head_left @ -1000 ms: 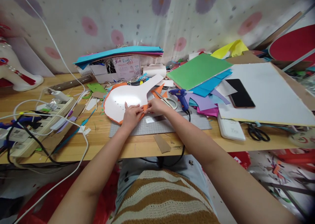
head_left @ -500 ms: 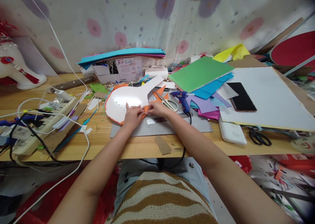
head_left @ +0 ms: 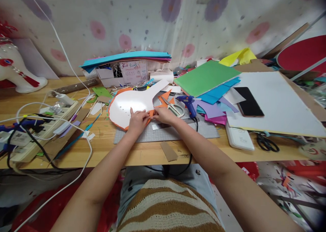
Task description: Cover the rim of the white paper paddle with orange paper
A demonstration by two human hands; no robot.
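Observation:
A white board cut-out [head_left: 124, 104] with a rounded body and a long neck lies over the grey cutting mat [head_left: 201, 128], an orange strip along its edge. My left hand [head_left: 139, 121] presses on its lower right edge, fingers closed on the orange foam strip [head_left: 151, 113]. Close beside it, my right hand [head_left: 163, 116] pinches the same orange strip at the board's edge. Just right of the hands rest white-handled scissors [head_left: 177, 110], orange scraps [head_left: 166, 96] and a blue glue gun [head_left: 188, 104].
Green foam sheets [head_left: 207, 77], a black phone [head_left: 248, 101] on a white board [head_left: 275, 106], a white box-like device [head_left: 239, 137] and black scissors [head_left: 267, 142] lie to the right. On the left are a power strip [head_left: 48, 130] and tangled cables. A cardboard scrap [head_left: 168, 151] sits near the front edge.
Both hands stay at the same spot on the board's edge, with only slight finger movement at the orange strip. The view has shifted very slightly.

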